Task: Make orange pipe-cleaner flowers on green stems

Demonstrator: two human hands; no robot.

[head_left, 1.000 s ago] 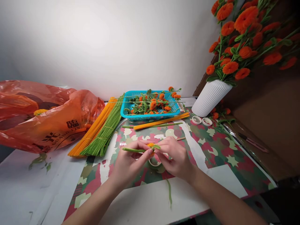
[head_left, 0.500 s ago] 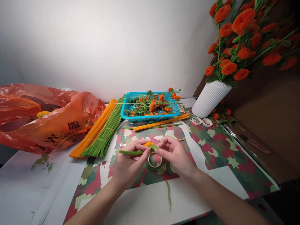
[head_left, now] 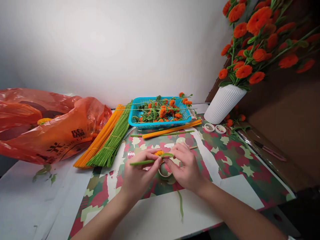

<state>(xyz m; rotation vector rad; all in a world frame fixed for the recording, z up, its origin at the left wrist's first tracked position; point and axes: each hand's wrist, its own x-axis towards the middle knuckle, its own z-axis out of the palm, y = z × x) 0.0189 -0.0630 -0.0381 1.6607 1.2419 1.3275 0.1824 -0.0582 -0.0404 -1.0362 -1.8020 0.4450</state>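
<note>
My left hand (head_left: pixel 137 173) is closed in a pinch, with a green chenille stem (head_left: pixel 142 163) across its fingers, one end sticking out to the left. A small yellow-orange chenille flower (head_left: pixel 158 153) shows at its fingertips. The stem's green end curves over to my right hand (head_left: pixel 187 170), whose thumb and fingers are closed on it. Both hands are above a roll of green tape (head_left: pixel 165 175), partly hidden by my right hand. Nearer to me, a short green strip (head_left: pixel 180 204) lies on white paper (head_left: pixel 160 216).
Behind my hands stands a blue basket (head_left: pixel 160 126) of orange flowers, with yellow stems (head_left: pixel 172 129) before it. Left are yellow (head_left: pixel 100 143) and green (head_left: pixel 113 141) stem bundles and a red plastic bag (head_left: pixel 62 133). Right are a white vase (head_left: pixel 223 104), two white rings (head_left: pixel 209 127) and a cutter (head_left: pixel 270 151).
My right hand has drawn the green stem's curled end out to the right, flattening its curve. My left hand has barely moved.
</note>
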